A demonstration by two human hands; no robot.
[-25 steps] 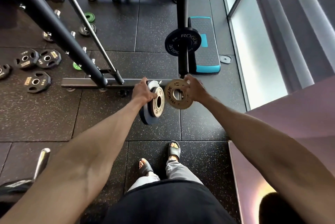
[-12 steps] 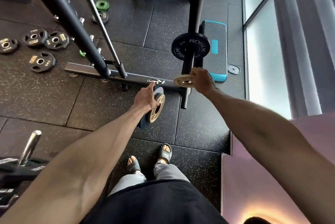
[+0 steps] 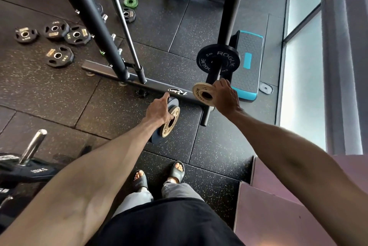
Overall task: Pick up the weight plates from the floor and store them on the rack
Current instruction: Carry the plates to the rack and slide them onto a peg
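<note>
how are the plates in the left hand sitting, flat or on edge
On edge, tilted: the left hand grips the tan plate and grey plate together, faces turned sideways.

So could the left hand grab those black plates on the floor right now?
Probably not: the left hand grips two stacked plates, so it is full, and the black floor plates lie well away to its left.

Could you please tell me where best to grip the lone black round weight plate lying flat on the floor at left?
Take the black round weight plate at its rim from above, hooking fingers through one of its cutouts: it lies flat, so its edge probably offers little purchase.
</note>
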